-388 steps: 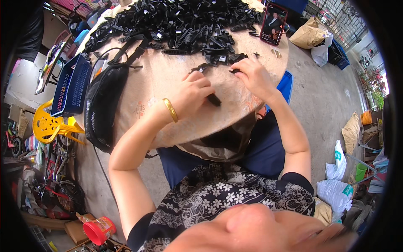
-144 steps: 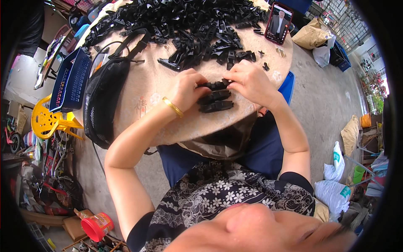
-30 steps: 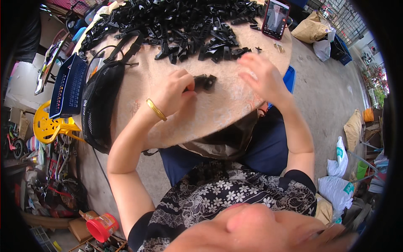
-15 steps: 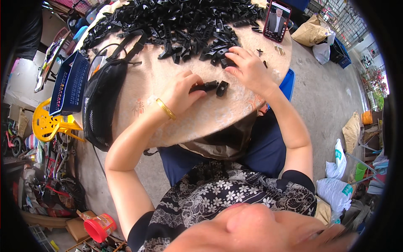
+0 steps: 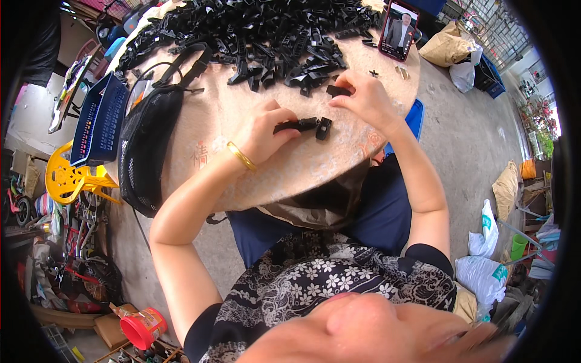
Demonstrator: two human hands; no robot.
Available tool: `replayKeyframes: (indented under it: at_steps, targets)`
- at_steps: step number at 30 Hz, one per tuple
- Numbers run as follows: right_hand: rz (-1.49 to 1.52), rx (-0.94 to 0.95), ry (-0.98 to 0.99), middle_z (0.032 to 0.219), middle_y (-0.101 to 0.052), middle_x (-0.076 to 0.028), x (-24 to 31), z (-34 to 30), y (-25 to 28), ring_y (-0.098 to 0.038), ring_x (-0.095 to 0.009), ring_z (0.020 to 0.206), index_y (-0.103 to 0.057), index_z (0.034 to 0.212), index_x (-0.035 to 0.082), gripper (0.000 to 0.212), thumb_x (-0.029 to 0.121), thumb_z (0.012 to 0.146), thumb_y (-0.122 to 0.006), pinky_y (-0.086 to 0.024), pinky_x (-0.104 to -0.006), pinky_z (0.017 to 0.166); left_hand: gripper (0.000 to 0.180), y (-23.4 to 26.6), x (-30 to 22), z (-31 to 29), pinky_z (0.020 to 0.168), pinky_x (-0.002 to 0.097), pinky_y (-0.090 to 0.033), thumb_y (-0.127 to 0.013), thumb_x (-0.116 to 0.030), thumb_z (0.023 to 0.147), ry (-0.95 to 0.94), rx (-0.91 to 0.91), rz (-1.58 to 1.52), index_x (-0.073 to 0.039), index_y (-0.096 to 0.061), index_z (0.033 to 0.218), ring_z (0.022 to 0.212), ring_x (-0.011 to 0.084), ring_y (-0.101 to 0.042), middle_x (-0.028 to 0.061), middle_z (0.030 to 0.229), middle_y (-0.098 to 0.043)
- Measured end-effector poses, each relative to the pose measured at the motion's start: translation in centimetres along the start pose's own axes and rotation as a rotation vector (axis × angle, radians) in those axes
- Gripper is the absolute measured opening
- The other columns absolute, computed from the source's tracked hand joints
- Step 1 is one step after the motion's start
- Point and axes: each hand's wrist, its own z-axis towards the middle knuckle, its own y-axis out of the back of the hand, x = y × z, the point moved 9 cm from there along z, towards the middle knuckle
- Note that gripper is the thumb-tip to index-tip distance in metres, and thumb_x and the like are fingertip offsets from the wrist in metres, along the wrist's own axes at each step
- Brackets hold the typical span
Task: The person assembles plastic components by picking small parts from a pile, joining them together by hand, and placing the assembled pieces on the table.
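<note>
My left hand rests near the front of the round table, its fingers closed on a long black plastic part. Against the right end of that part stands a small black block with a hole in it; whether the two are joined I cannot tell. Farther right, my right hand pinches another short black plastic piece between thumb and fingers, a little above the tabletop. Beyond both hands spreads a large heap of similar black plastic parts.
A phone showing a video stands at the table's far right edge. On the left lie a black mesh bag and a blue basket above a yellow stool. A small dark bit lies right of the heap.
My right hand has drawn back from the heap's near edge, bringing a black piece with it slightly right and nearer. My left hand has barely moved.
</note>
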Motion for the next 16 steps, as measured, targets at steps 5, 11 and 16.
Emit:
replayKeyframes:
  at_steps: [5,11,16]
  targets:
    - [-0.067,-0.218,0.195,0.088,-0.066,-0.01,1.3,-0.6,1.9,-0.061,-0.027,0.086,-0.067,0.092,0.005,0.026,0.02,0.073,-0.076,-0.049,-0.0353,0.076,0.023,0.1,0.0,0.0,0.07,0.0334,-0.049,-0.073,-0.012,0.074,0.07,0.024,-0.043,-0.003,-0.066,0.093,0.078,0.0268,-0.06,0.0123,0.086,-0.059]
    - [0.08,-0.046,0.389,0.087,-0.065,-0.01,6.5,-3.1,-0.8,-0.059,-0.028,0.084,-0.069,0.091,0.004,0.024,0.018,0.072,-0.075,-0.048,-0.0362,0.075,0.021,-0.1,1.4,-0.2,0.073,0.0359,-0.05,-0.073,-0.011,0.072,0.171,0.029,-0.071,-0.001,-0.065,0.088,0.083,0.0307,-0.061,0.0147,0.088,-0.061]
    - [0.036,-0.015,0.379,0.087,-0.065,-0.011,5.2,-2.6,-1.7,-0.059,-0.029,0.085,-0.069,0.096,0.005,0.024,0.015,0.074,-0.072,-0.048,-0.0365,0.076,0.023,-0.1,1.5,-0.1,0.067,0.0307,-0.049,-0.077,-0.012,0.072,0.119,0.031,-0.046,-0.001,-0.065,0.089,0.074,0.0218,-0.059,0.0106,0.084,-0.059]
